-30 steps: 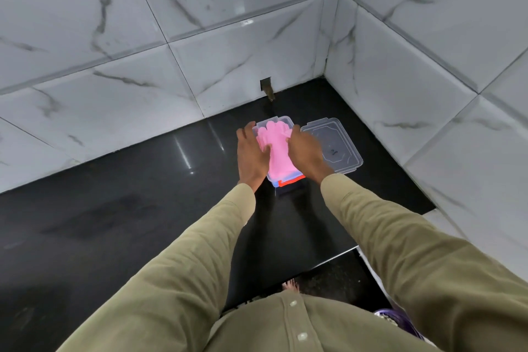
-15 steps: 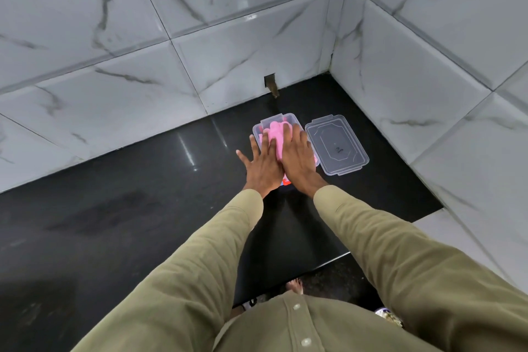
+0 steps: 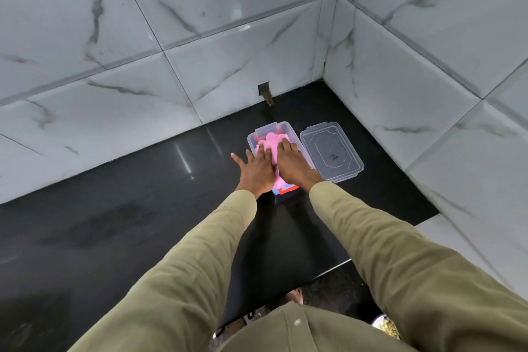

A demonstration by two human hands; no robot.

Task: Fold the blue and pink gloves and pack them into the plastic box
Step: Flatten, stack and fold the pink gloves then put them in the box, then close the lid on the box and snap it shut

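Observation:
A clear plastic box stands on the black counter near the corner of the walls. A pink glove lies on top inside it, fingers pointing to the far end. Below it, blue and red-orange glove edges stick out at the box's near end. My left hand lies flat, fingers spread, on the glove's left side and the box's left rim. My right hand presses flat on the glove's right side. Neither hand grips anything.
The box's clear lid lies upturned just right of the box. Marble-tiled walls close the counter at the back and right. A small metal fitting juts from the back wall behind the box. The black counter stretches left.
One second ago both hands gripped the pink glove's sides over the box. They have since moved forward and flattened on top of it, pressing it down into the box.

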